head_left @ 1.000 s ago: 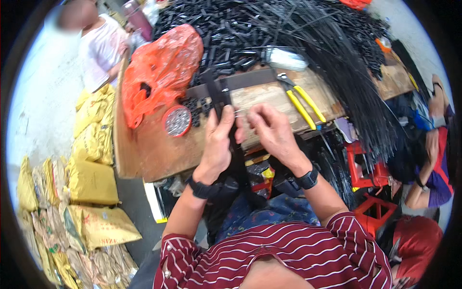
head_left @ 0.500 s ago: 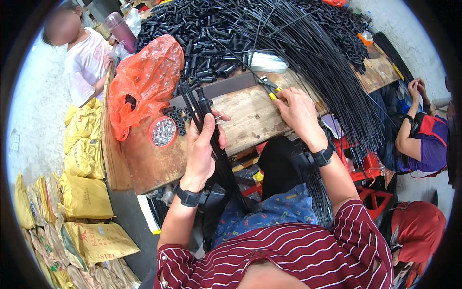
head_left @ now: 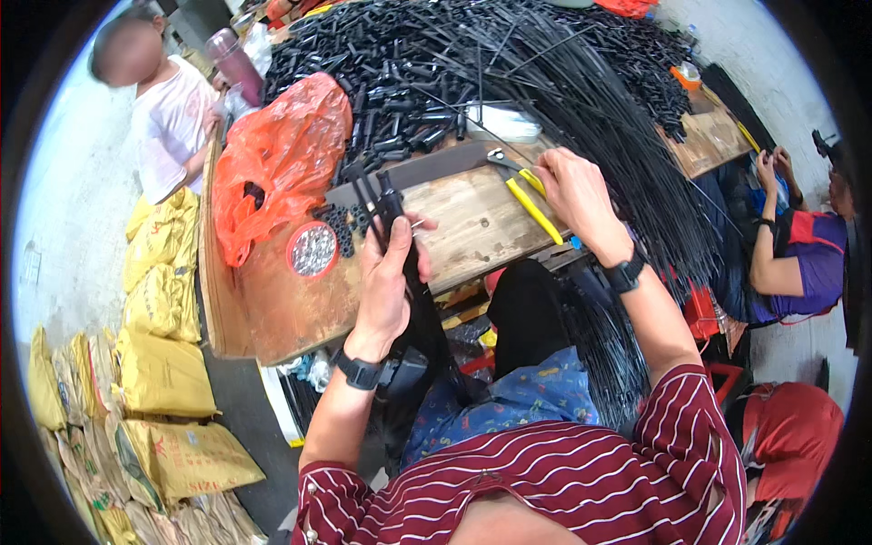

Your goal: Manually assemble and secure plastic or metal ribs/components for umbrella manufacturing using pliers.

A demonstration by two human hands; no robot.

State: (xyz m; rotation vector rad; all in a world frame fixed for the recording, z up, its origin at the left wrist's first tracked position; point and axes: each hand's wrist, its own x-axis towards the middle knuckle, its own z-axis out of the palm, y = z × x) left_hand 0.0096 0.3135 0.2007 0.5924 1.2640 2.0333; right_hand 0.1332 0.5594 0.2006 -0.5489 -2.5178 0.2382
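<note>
My left hand (head_left: 389, 272) is wrapped round a bundle of black rods (head_left: 359, 182) and a thicker black tube (head_left: 389, 195), held upright over the bench's near edge. A thin pale metal piece (head_left: 418, 227) sticks out by its fingers. My right hand (head_left: 577, 195) is curled over the bench's right part, its fingertips hidden. It is at the far handle of the yellow-handled pliers (head_left: 534, 211), which lie on the wood with their jaws pointing away; whether it grips that handle is hidden. A red bowl of small silvery pieces (head_left: 312, 249) and several short black tubes (head_left: 341, 227) lie left of my left hand.
A heap of black tubular parts (head_left: 400, 64) covers the bench's far side; long black rods (head_left: 618, 118) spill over its right edge. An orange plastic bag (head_left: 282, 154) lies left. Yellow sacks (head_left: 163, 372) are stacked on the left. Other people are at the far left and right.
My right hand has shifted right and slightly up, baring the near handle of the pliers. The pliers' jaws stay nearly in place. My left hand still holds the rods.
</note>
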